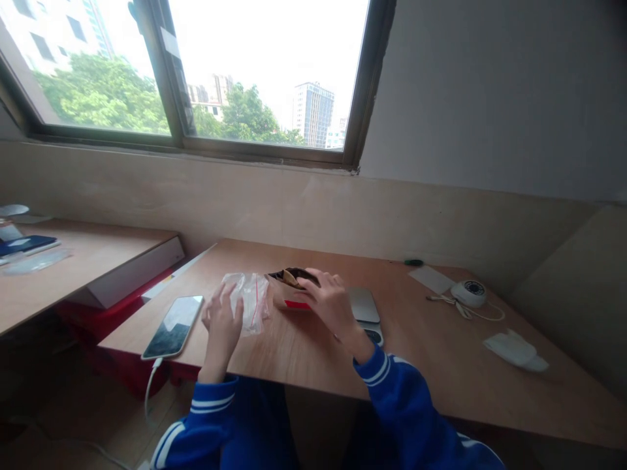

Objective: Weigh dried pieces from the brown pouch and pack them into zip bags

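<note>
Near the middle of the desk [294,356], an open-topped pouch [280,295] with a red label [298,305] is held at its right side by the right hand [333,303], the fingers clamped on its rim. Beside it, the left hand [223,318] is held at clear zip bags [249,301], fingers spread apart; contact cannot be told. A digital scale [365,307] is partly hidden by the right hand.

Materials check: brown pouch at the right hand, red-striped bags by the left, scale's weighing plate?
Brown pouch: possibly kraft paper or coated film; tan outside, with glossy dark patches around the opening.
Red-striped bags: likely thin, glossy plastic film; see-through, wrinkled, catching highlights.
Weighing plate: looks like satin metal; smooth grey sheen, though silver-painted plastic is possible.
</note>
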Motion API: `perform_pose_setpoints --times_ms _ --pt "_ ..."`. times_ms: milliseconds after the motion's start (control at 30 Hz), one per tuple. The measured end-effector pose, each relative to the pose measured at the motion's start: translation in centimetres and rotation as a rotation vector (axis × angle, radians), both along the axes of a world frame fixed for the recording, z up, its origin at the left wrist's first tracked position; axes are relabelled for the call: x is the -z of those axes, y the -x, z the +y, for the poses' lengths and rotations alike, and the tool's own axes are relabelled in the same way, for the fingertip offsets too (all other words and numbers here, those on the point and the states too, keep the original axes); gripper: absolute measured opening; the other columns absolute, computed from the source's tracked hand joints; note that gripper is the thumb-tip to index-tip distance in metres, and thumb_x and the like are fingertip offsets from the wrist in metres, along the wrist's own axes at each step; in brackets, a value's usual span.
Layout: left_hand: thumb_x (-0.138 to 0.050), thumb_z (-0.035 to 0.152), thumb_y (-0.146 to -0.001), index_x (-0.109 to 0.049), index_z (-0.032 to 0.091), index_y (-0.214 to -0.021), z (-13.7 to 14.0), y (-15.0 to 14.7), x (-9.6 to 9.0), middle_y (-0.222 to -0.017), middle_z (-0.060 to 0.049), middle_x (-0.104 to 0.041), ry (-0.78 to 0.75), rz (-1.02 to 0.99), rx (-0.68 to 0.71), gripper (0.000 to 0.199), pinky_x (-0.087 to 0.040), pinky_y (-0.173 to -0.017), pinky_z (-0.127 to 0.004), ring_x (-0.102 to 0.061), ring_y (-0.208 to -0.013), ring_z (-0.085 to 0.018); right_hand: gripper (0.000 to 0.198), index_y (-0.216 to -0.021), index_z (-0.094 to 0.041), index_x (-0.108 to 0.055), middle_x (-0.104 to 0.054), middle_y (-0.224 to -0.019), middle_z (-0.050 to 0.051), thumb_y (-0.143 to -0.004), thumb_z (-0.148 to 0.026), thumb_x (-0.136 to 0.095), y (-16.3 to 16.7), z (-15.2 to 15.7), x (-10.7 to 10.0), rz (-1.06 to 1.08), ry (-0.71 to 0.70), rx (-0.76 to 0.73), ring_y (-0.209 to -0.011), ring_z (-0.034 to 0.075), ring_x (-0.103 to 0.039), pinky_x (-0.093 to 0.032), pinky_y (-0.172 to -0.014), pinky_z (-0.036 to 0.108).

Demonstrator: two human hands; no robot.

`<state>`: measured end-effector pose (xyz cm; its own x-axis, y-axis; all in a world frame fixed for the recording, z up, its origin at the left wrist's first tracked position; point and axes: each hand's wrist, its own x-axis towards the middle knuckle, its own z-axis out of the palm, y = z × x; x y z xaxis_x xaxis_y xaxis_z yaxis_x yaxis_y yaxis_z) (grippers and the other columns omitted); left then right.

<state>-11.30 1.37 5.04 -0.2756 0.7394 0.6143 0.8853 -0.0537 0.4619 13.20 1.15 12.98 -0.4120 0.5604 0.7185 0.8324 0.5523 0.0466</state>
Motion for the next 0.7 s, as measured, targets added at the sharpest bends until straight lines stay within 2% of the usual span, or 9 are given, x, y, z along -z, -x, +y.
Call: perform_pose_setpoints --times_ms 100,167,300,400,500,633,700 --pt "-0.035 0.036 -0.093 -0.048 0.017 -0.133 0.0 -0.3 3.0 -0.145 -0.017 -0.043 0.160 0.105 0.136 0.046 -0.029 -0.108 -0.050 -0.043 -0.130 -0.031 0.019 -0.111 -0.029 -0.063 -0.058 -0.130 0.006 -0.093 -0.025 -0.055 0.4 -1.7 2.8 -0.056 -0.077 0.025 -0.105 0.021 -0.056 -0.038 -0.085 0.035" --pt "-0.034 0.032 -0.093 -0.046 0.015 -0.136 0.3 -0.3 5.0 -0.146 -0.018 -0.042 0.262 0.159 0.185 0.048 -0.027 -0.109 -0.053 -0.038 -0.134 -0.032 0.022 -0.111 -0.029 -0.063 -0.057 -0.131 0.007 -0.093 -0.020 -0.055 0.3 -2.1 4.1 -0.095 -0.083 0.035 -0.106 0.022 -0.056 -0.038 -0.086 0.036" --pt "-0.032 0.028 -0.093 -0.043 0.014 -0.140 1.4 -0.1 7.3 -0.150 -0.018 -0.035 0.395 0.241 0.249 0.051 -0.021 -0.111 -0.054 -0.028 -0.140 -0.032 0.017 -0.103 -0.025 -0.066 -0.057 -0.129 0.009 -0.091 -0.018 -0.056 -0.3 -0.6 5.5 -0.151 0.032 0.083 -0.106 0.025 -0.056 -0.043 -0.087 0.038" --pt "-0.031 0.032 -0.093 -0.035 0.014 -0.145 2.4 0.3 7.3 -0.152 -0.017 -0.031 0.520 0.194 0.277 0.055 -0.020 -0.112 -0.054 -0.026 -0.141 -0.030 0.020 -0.105 -0.023 -0.066 -0.057 -0.129 0.011 -0.090 -0.014 -0.056 -0.3 1.7 6.5 -0.220 0.200 0.114 -0.108 0.025 -0.056 -0.046 -0.087 0.037" --pt "-0.036 0.036 -0.090 -0.039 0.015 -0.142 2.9 0.7 6.8 -0.151 -0.016 -0.033 0.548 0.097 0.343 0.056 -0.017 -0.113 -0.054 -0.024 -0.142 -0.030 0.022 -0.106 -0.020 -0.066 -0.055 -0.132 0.013 -0.091 -0.013 -0.052 0.3 3.8 7.9 -0.275 0.342 0.157 -0.109 0.025 -0.057 -0.048 -0.086 0.036" --pt "-0.036 0.041 -0.090 -0.053 0.017 -0.129 2.1 1.4 5.6 -0.140 -0.014 -0.051 0.327 -0.185 0.417 0.049 -0.027 -0.111 -0.047 -0.042 -0.134 -0.025 0.027 -0.109 -0.017 -0.065 -0.042 -0.145 0.015 -0.091 -0.011 -0.047 1.4 6.0 9.3 -0.296 0.472 0.239 -0.115 0.029 -0.054 -0.050 -0.086 0.040" --pt "-0.030 0.040 -0.092 -0.053 0.015 -0.127 1.1 1.7 4.7 -0.136 -0.014 -0.054 0.200 -0.279 0.370 0.048 -0.035 -0.108 -0.041 -0.048 -0.129 -0.022 0.032 -0.114 -0.016 -0.063 -0.036 -0.150 0.015 -0.089 -0.009 -0.045 1.7 6.8 9.3 -0.267 0.514 0.262 -0.122 0.031 -0.049 -0.049 -0.088 0.043"
